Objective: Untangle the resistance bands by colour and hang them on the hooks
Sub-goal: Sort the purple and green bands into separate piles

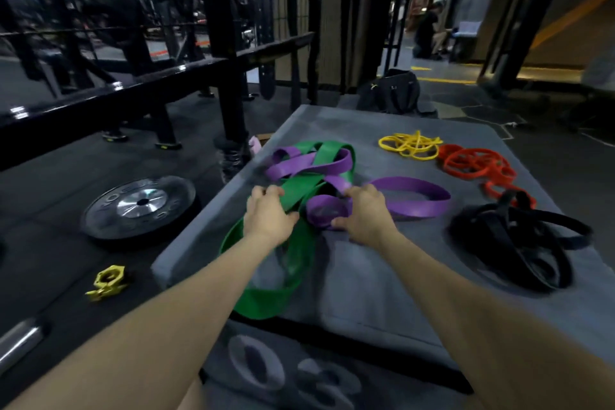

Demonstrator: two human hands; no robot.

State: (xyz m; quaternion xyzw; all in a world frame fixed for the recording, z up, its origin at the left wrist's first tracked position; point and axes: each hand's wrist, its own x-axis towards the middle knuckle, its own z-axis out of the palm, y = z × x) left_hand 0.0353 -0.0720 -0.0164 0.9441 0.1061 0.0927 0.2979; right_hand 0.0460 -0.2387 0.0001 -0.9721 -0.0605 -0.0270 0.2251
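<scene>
Green band [293,263] in curled left hand [269,216]; purple band [409,198] pinched by right hand [362,210]; both atop grey box [382,293].

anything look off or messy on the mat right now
Yes: the green bands and purple bands are knotted together mid-mat, under the left hand and right hand. Yellow, red and black lie in separate piles.

Left hand [269,214] grips green bands [293,263], right hand [361,210] grips purple bands [409,198]; green and purple tangled together on grey padded box [366,303]. Yellow bands [411,145], red bands [476,165], black bands [519,243] lie in separate piles at right. Weight plate [139,206] and yellow collar [106,283] on floor at left.
</scene>
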